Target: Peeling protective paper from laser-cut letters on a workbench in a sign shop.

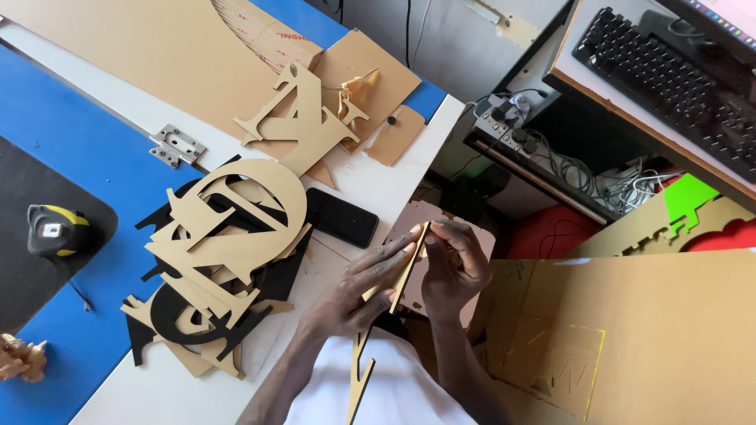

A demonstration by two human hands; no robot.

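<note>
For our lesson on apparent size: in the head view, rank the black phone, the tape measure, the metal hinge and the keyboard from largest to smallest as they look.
1. Keyboard, partly cut off
2. Black phone
3. Tape measure
4. Metal hinge

The last two look close, so their order is unsure.

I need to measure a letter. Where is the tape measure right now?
In the head view the yellow and black tape measure lies at the far left, on a dark mat over the blue tabletop, left of the pile of cut-out letters.
</note>
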